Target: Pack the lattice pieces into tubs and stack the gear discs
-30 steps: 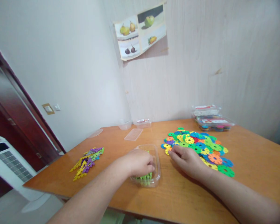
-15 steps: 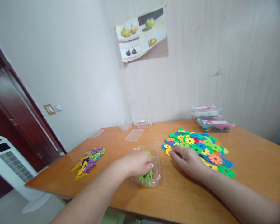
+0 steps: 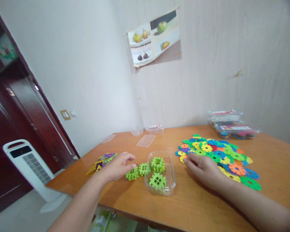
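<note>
A clear plastic container [image 3: 172,183] holds stacks of lime-green lattice building pieces [image 3: 158,181]. More of these green pieces [image 3: 132,174] stand on the wooden table just left of the container, partly behind its wall. My left hand [image 3: 118,167] hovers beside those outside pieces, thumb and fingers apart, holding nothing visible. On the other side, my right hand [image 3: 204,169] rests on the table at the near left edge of a heap of colourful notched plastic discs [image 3: 215,156]. Its fingers are curled together, and nothing shows in them.
A pile of yellow and purple connector pieces [image 3: 99,164] lies left of my left hand, partly covered by it. Toward the wall are a flat clear lid [image 3: 146,140], an open tub [image 3: 137,131] and a small box [image 3: 156,129]. Filled clear boxes [image 3: 236,130] stand stacked at back right.
My left hand has come out of the container and moved left, its fingers now spread. The green stacks show plainly. My right hand keeps its place, while the whole view has shifted.
</note>
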The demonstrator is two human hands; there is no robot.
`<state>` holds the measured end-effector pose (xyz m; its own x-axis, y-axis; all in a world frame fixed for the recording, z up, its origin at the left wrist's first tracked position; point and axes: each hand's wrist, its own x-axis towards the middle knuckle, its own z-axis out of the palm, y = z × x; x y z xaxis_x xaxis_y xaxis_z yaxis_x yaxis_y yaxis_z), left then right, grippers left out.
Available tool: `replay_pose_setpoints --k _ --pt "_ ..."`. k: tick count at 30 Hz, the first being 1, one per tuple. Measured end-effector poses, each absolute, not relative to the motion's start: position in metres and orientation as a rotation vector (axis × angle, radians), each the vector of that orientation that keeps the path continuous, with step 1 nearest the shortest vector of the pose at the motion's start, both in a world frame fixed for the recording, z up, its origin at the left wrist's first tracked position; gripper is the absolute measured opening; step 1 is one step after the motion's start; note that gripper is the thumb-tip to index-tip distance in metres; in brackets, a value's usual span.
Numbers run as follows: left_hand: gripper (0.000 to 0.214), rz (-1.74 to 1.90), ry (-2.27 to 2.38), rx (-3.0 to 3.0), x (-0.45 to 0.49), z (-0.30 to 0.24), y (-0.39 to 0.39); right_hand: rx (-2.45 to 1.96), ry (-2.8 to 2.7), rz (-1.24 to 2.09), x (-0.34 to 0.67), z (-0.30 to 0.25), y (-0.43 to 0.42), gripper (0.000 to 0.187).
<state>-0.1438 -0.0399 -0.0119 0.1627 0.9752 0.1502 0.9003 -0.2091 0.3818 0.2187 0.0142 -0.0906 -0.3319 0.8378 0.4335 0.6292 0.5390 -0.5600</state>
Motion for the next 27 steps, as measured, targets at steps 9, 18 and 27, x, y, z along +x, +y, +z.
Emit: replay_pose_setpoints --k 9,18,27 --pt "0.041 0.323 1.768 2.225 -0.158 -0.027 -0.049 -1.215 -2.056 0.387 0.22 -0.091 0.014 0.037" --pt "0.041 0.623 1.791 2.264 -0.137 -0.007 -0.041 -1.209 -2.067 0.379 0.218 -0.09 0.013 0.037" --pt "0.034 0.538 1.797 2.538 -0.052 0.005 -0.028 -1.184 -2.049 0.398 0.22 -0.088 0.015 0.038"
